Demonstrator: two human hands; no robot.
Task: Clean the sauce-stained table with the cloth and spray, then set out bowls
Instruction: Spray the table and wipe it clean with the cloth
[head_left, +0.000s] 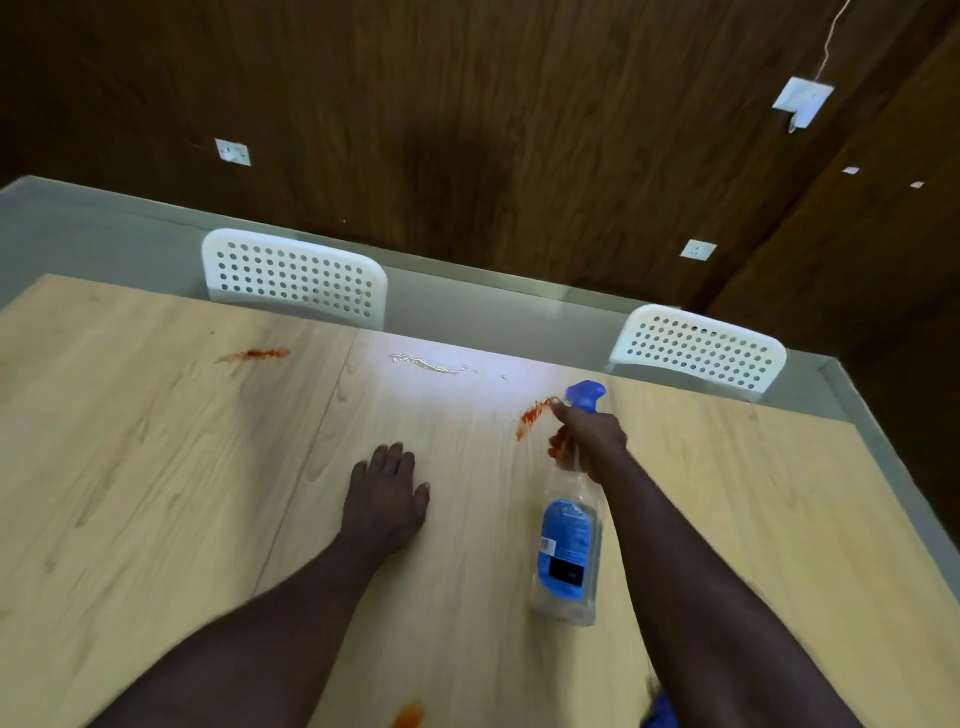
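My right hand (589, 434) grips the neck of a clear spray bottle (569, 551) with a blue label and blue trigger head, held above the light wooden table (156, 467). The nozzle points toward a red sauce smear (534, 413) just left of the hand. My left hand (387, 493) lies flat on the table with fingers spread, holding nothing. Another sauce smear (254, 355) lies at the far left, and an orange one (408, 716) sits at the near edge. A wet streak (431, 364) glistens near the far edge. A bit of blue cloth (661, 714) shows under my right forearm.
Two white perforated chairs (296, 278) (698, 351) stand against the table's far side. Behind them runs a grey ledge and a dark wooden wall with white sockets (232, 151).
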